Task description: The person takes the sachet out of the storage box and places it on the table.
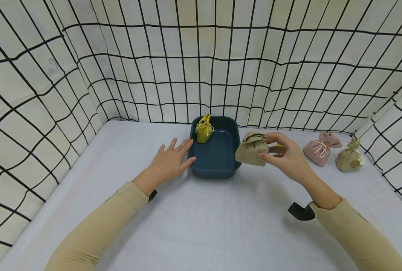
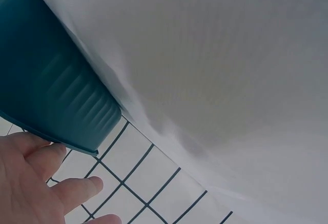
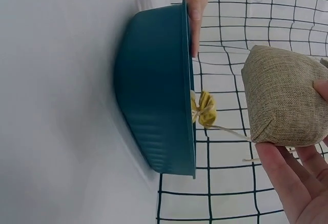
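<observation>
A dark teal basin (image 1: 217,174) stands toward the back of the table, with a yellow drawstring pouch (image 1: 204,131) upright in its back left corner. My left hand (image 1: 170,162) rests at the basin's left rim, its fingers spread and straight. In the left wrist view, those fingertips touch the rim of the teal basin (image 2: 56,90). My right hand (image 1: 287,154) pinches a beige cloth pouch (image 1: 251,152) between thumb and fingers, beside the basin's right rim. The right wrist view shows the beige pouch (image 3: 284,98) held up higher than the basin wall (image 3: 154,80).
Right of the right hand lie a pink drawstring pouch (image 1: 321,148) and an olive-tan pouch (image 1: 350,158) with a small white flower. Something yellow (image 1: 296,147) shows partly behind the right hand. Black grid netting (image 1: 214,58) over white walls encloses the white-covered table (image 1: 217,222).
</observation>
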`<action>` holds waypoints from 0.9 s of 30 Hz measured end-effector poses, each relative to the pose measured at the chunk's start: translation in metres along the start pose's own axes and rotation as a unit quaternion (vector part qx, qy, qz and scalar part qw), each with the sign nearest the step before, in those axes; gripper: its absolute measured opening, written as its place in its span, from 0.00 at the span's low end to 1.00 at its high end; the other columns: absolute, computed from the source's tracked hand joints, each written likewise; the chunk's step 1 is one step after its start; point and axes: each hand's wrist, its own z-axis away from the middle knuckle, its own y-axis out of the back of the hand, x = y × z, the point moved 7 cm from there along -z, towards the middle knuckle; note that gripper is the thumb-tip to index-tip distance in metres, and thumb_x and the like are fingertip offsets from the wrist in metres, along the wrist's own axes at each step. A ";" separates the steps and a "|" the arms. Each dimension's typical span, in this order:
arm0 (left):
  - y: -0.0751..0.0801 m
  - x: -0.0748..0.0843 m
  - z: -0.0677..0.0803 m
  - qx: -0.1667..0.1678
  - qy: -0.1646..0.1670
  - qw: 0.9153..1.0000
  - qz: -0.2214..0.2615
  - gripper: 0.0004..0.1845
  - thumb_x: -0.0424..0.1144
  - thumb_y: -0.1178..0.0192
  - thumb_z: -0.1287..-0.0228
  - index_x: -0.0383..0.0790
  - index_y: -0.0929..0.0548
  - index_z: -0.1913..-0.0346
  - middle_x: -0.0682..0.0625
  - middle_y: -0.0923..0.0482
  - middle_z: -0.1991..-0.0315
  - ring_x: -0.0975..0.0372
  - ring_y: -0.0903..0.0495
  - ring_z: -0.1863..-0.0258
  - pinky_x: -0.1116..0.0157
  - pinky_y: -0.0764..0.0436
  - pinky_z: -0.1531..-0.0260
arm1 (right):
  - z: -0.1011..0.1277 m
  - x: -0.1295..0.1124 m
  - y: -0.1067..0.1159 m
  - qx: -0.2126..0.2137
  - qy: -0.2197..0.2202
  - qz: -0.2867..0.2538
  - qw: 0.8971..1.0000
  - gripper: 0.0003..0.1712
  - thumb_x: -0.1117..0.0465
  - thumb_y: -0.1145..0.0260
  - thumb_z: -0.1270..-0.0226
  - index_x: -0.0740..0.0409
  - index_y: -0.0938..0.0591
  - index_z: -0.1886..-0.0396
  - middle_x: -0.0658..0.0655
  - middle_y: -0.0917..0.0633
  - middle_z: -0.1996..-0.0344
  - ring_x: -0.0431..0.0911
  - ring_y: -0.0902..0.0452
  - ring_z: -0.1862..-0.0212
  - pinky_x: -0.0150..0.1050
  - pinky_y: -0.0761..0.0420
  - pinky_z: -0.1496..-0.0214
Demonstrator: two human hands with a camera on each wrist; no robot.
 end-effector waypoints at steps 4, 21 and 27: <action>0.000 0.000 0.000 -0.003 0.001 1.000 0.002 0.39 0.62 0.57 0.19 0.46 0.50 0.16 0.49 0.52 0.18 0.40 0.54 0.21 0.32 0.50 0.30 | 0.005 0.003 0.007 0.007 -0.011 0.013 1.000 0.27 0.69 0.28 0.32 0.64 0.25 0.35 0.64 0.21 0.45 0.38 0.18 0.53 0.31 0.16 0.56; -0.002 -0.002 -0.001 0.001 0.000 1.000 0.007 0.40 0.62 0.56 0.20 0.46 0.50 0.16 0.49 0.52 0.18 0.40 0.55 0.21 0.31 0.51 0.30 | 0.023 0.014 0.031 0.027 -0.018 0.016 0.999 0.24 0.70 0.29 0.32 0.66 0.25 0.39 0.51 0.21 0.50 0.33 0.18 0.53 0.29 0.16 0.57; -0.003 -0.003 -0.002 0.002 0.000 1.000 0.008 0.39 0.62 0.56 0.19 0.46 0.50 0.16 0.49 0.52 0.18 0.40 0.55 0.21 0.31 0.50 0.30 | 0.029 0.017 0.035 0.026 -0.019 0.027 0.999 0.24 0.71 0.29 0.32 0.68 0.25 0.39 0.49 0.21 0.50 0.31 0.19 0.53 0.29 0.16 0.57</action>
